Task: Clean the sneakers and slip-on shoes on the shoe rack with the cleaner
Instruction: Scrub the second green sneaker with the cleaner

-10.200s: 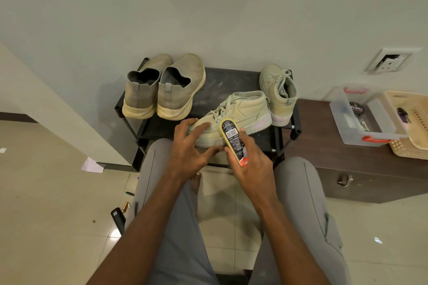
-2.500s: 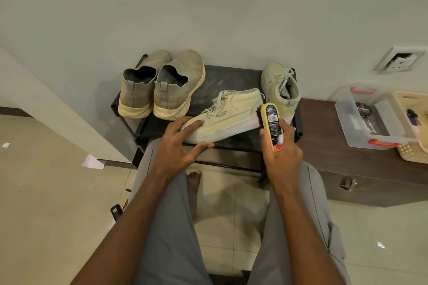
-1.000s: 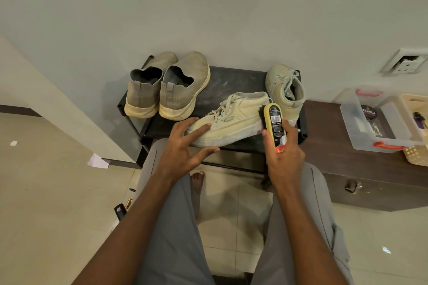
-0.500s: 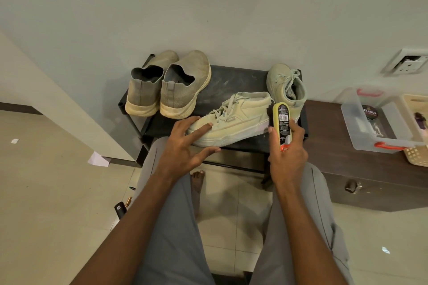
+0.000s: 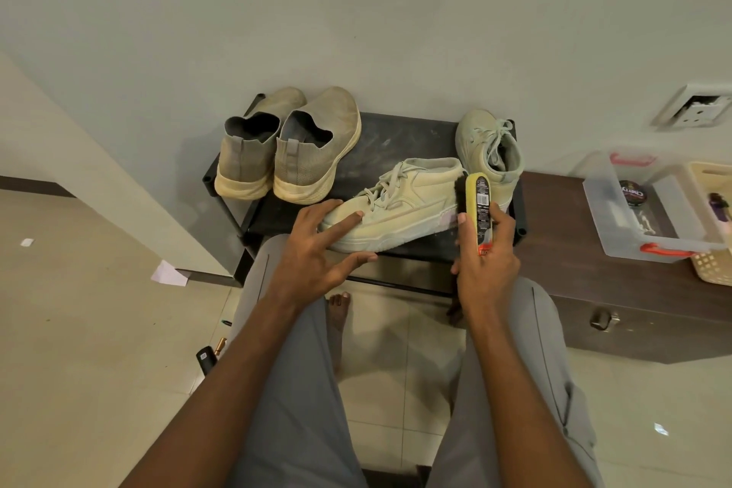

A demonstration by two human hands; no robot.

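Four shoes on one black shoe rack (image 5: 400, 131) against the wall: two grey slip-on shoes (image 5: 291, 154) side by side at the left end, heels toward the camera, apparently parked out of the way until their turn; one sneaker (image 5: 400, 204) turned sideways along the front edge, toe to the left, heel to the right, likely so that its whole flank faces the work; a second sneaker (image 5: 491, 152) upright at the back right corner, toe to the wall, just behind the heel of the first.

Left hand (image 5: 313, 254) spread wide, fingers straight, tips pressed on the toe of the sideways sneaker, holding nothing, seemingly there to pin the shoe against the push of the brushing.

Right hand (image 5: 485, 261) wrapped round the lower half of the cleaner (image 5: 477, 206), a yellow-backed brush held nearly upright, dark bristles turned left and touching the sneaker's heel. Gripped low, probably for leverage and to keep the fingers off the bristles.

Judged midway through the first sneaker, at its heel; other three shoes apparently untouched.

To the right, on a brown cabinet (image 5: 554, 234), a clear tray (image 5: 606, 226) with a red handle and a round tin inside, near but apart from the rack.
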